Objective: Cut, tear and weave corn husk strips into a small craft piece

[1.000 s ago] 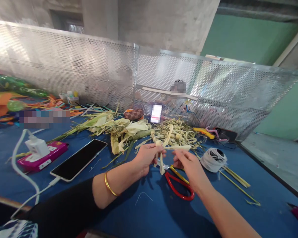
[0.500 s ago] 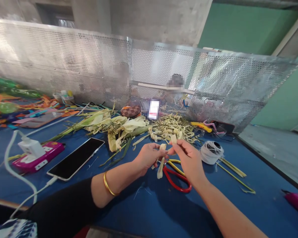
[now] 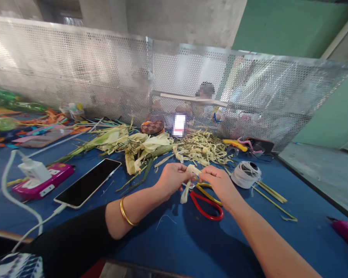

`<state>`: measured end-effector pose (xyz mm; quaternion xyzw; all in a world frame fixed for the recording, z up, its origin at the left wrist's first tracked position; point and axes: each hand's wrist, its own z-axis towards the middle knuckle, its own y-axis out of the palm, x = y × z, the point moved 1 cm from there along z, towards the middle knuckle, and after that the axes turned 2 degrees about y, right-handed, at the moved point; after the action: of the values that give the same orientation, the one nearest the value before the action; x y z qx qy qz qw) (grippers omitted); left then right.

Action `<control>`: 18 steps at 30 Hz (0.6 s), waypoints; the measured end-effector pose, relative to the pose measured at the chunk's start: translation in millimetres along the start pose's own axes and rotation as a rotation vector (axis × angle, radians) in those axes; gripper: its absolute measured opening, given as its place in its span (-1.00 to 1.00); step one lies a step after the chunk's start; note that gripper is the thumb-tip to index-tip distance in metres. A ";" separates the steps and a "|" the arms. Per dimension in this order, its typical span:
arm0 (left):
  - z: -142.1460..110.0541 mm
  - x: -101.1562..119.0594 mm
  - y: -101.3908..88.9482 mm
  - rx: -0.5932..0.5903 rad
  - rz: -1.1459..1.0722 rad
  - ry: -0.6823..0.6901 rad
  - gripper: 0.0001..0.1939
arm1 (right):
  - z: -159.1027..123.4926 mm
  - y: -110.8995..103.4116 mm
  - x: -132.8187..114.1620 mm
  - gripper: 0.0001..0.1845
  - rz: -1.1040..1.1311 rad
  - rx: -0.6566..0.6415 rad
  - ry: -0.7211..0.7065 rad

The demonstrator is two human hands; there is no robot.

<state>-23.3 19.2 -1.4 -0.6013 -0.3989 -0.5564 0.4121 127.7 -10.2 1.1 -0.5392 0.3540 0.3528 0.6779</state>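
Between my hands is a pale strip of corn husk (image 3: 193, 169), bent over at the top with a tail hanging down. My left hand (image 3: 174, 179) pinches it at the bend, while my right hand (image 3: 216, 180) grips its other end between thumb and fingers. Just beneath the hands lie scissors (image 3: 206, 206) with one red and one yellow handle loop; their blades are mostly hidden. Beyond my fingers spreads a pile of thin, curled husk strips (image 3: 204, 148). Larger whole husks (image 3: 133, 144) lie to its left.
A spool of white string (image 3: 246, 175) and several thin stalks (image 3: 271, 193) are at the right. On the left lie a phone (image 3: 88, 183) with a charging cable and a magenta power strip (image 3: 45, 181). A perforated metal screen (image 3: 104, 73) stands behind, with a person beyond it.
My right hand has drawn its end of the husk strip down and across, so the strip now bridges both hands. The hanging tail has swung slightly left.
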 end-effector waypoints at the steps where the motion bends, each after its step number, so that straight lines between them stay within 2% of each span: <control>1: 0.0 -0.3 0.1 -0.001 -0.002 0.001 -0.94 | 0.1 0.0 -0.1 -0.75 0.002 -0.002 0.014; 8: -0.7 -1.0 1.5 -0.006 0.004 0.012 -0.94 | 1.2 0.2 0.4 -0.75 -0.007 0.000 0.028; 14: 0.7 -5.3 0.9 -0.069 0.109 0.066 -0.90 | -0.9 0.6 -0.1 -0.72 -0.210 0.030 -0.117; 17: 2.3 -7.3 -1.1 -0.089 0.178 0.100 -0.84 | -1.4 0.6 0.9 -0.82 -0.239 0.042 -0.117; 18: 2.3 -7.3 -1.4 -0.107 0.202 0.108 -0.83 | -1.2 0.6 1.2 -0.80 -0.223 0.036 -0.110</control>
<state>-24.3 21.7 -8.7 -0.6288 -0.2831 -0.5639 0.4543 127.7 -11.1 -0.3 -0.5428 0.2606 0.2977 0.7408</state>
